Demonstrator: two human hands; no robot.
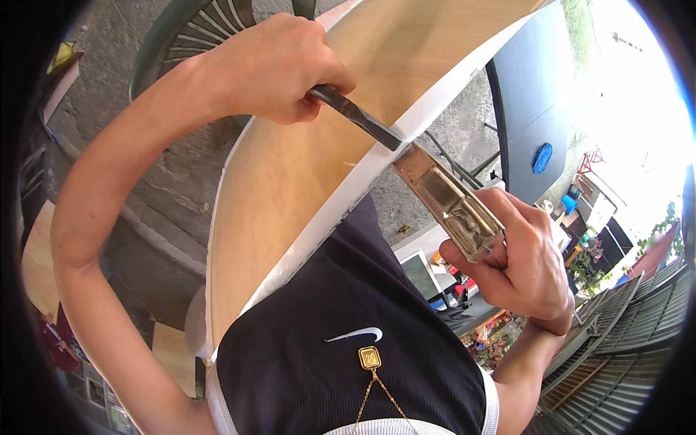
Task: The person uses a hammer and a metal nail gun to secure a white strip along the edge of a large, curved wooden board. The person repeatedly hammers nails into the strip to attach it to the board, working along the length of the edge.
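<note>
A wood-grain panel [283, 181] with a white edge [341, 190] slants across in front of my body, its near end close to my dark shirt. My left hand [286, 69] is closed in a fist round a flat, dark metal bar [357, 117]. The bar's far tip rests at the white edge; the part inside my fist is hidden. From the other side, my right hand [522, 261] grips a scuffed, brass-coloured metal block [448, 199] with recessed hollows. That block's upper end sits at the same edge, close beside the bar's tip. Whether the two touch, I cannot tell.
A green round-framed slatted object [206, 40] stands beyond my left arm. At the right is a dark tabletop [529, 109] bearing a blue oval item [541, 158]. Cluttered goods [493, 337] lie behind my right wrist, and corrugated metal sheets [616, 355] fill the lower right.
</note>
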